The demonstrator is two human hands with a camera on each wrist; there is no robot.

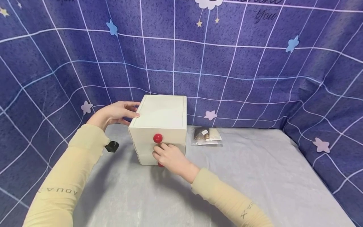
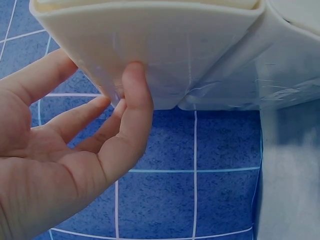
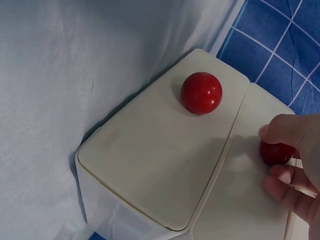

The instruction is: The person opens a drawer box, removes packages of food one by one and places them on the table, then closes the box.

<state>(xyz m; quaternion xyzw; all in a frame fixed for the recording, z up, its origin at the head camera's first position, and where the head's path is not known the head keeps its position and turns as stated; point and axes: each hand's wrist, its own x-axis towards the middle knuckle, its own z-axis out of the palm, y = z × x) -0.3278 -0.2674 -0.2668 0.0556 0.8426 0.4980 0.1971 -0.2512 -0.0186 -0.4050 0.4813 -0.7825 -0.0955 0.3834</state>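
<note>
The left hand, its fingers spread apart, rests against the side of the white drawer cabinet, probably to keep it from sliding on the counter while the right hand works at the front. There the right hand's fingers are closed around the middle red knob, which sits between thumb and fingertips, below the top knob.

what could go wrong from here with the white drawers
The middle red knob is round and shiny, so it could slip from the right hand, which pinches it. The white drawer unit stands on grey cloth and might slide or tip if pulled hard, since the left hand touches its side without wrapping around it.
</note>
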